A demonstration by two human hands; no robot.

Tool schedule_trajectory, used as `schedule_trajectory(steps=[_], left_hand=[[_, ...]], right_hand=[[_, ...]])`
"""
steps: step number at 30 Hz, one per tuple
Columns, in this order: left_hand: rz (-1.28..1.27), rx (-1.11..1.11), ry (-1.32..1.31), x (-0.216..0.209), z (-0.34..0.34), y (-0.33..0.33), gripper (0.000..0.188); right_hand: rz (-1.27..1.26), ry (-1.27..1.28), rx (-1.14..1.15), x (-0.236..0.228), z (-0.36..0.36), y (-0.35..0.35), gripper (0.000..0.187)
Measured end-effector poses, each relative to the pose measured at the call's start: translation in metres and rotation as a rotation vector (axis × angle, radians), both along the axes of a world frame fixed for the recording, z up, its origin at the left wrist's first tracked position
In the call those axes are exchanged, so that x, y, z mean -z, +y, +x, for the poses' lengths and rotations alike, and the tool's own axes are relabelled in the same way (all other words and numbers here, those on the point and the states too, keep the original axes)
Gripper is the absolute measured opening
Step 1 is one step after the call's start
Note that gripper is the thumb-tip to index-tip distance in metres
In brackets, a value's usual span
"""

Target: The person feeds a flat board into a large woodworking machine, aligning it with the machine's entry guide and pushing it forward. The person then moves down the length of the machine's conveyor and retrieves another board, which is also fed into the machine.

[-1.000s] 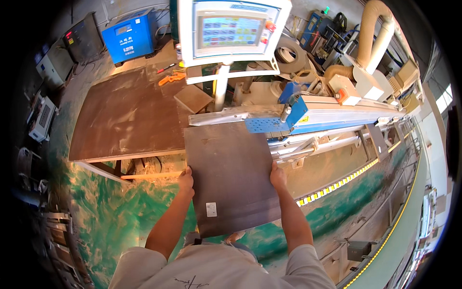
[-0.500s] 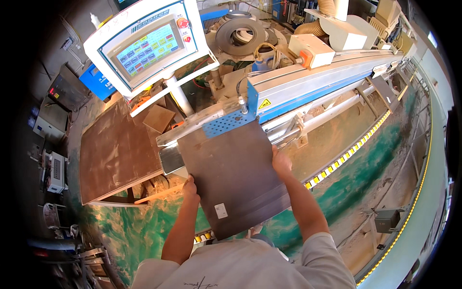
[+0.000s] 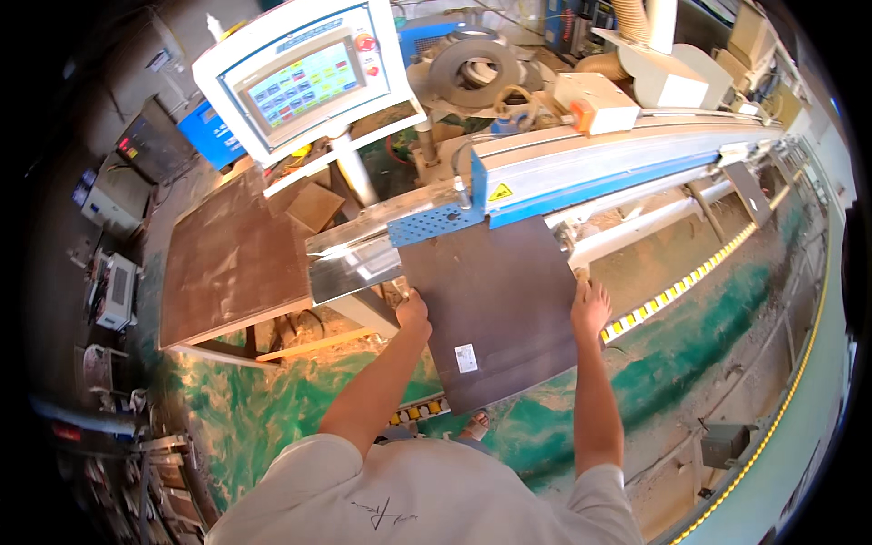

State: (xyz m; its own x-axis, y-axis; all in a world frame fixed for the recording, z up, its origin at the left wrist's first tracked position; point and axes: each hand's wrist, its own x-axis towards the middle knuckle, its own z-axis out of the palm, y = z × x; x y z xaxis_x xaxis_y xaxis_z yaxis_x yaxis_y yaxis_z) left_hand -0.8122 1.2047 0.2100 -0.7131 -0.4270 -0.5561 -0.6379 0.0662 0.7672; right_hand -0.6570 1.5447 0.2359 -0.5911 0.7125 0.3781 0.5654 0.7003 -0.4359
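A flat dark brown panel (image 3: 509, 300) with a small white label (image 3: 465, 358) lies between my hands. Its far edge meets the blue beam of a long machine (image 3: 581, 195), below a perforated blue plate (image 3: 436, 223). My left hand (image 3: 413, 313) is closed on the panel's left edge. At the right edge, my right hand (image 3: 590, 309) holds the panel, its fingers pointing away from me and partly hard to make out. The near part of the panel overhangs my feet. Left of it shows a shiny metal machine table (image 3: 352, 266).
A touch-screen control box (image 3: 304, 86) on a post stands at the far left. Below it is a brown-topped table (image 3: 236, 263). A yellow-and-white striped rail (image 3: 681, 286) runs off to the right, where another dark panel (image 3: 747, 193) rests. The floor (image 3: 291, 409) is dusty green.
The panel has slid right along the machine and turned straighter to the beam, uncovering more of the metal table. Both hands moved with it. The view has shifted slightly too.
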Motion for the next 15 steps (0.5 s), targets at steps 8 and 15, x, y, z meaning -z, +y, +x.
schedule_trajectory(steps=[8, 15], left_hand=[[0.494, -0.112, 0.076, 0.053, -0.026, 0.064, 0.044], [0.554, 0.494, 0.092, 0.007, 0.016, 0.055, 0.056]], right_hand=[[-0.095, -0.001, 0.509, 0.058, 0.360, -0.141, 0.021], [-0.684, 0.080, 1.435, 0.110, 0.665, -0.535, 0.031]])
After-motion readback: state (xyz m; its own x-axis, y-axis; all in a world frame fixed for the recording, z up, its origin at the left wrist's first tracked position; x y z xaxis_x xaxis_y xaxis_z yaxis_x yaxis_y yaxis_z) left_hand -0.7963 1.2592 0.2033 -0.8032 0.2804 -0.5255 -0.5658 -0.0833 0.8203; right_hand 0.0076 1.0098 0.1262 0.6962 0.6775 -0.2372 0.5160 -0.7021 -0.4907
